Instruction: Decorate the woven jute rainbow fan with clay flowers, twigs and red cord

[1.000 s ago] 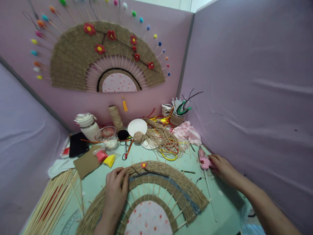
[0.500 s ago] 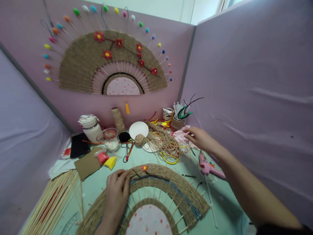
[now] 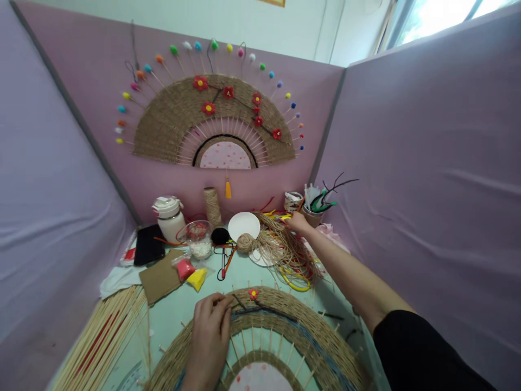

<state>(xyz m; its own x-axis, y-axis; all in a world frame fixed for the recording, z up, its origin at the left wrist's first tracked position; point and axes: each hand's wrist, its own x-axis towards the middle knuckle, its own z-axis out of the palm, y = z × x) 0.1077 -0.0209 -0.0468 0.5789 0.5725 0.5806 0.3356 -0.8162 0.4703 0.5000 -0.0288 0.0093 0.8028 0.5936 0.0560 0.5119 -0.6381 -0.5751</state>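
Note:
My left hand point(image 3: 210, 331) rests on the near woven twine fan point(image 3: 321, 336), thumb and fingers pinched together at the left end of a dark twig point(image 3: 266, 310) lying along the weave. A small red flower with a yellow centre point(image 3: 253, 294) sits on the fan just right of those fingers. Stretched out to the back, my right hand point(image 3: 298, 223) has its fingers bent down at the loose twine point(image 3: 285, 247), beside yellow strips point(image 3: 280, 215). What its fingertips hold, if anything, is hidden.
A finished fan point(image 3: 163, 125) hangs on the pink back panel. Along the back stand a white bottle point(image 3: 169, 217), a twine spool point(image 3: 212, 206), a white dish point(image 3: 244, 225) and a tin of sticks point(image 3: 312, 217). Bamboo sticks point(image 3: 101, 336) and cardboard point(image 3: 160, 277) lie left.
My right hand has moved left from the pink cloth to the back of the twine pile. My left hand stays at the twig. The camera view has tilted up and shifted left.

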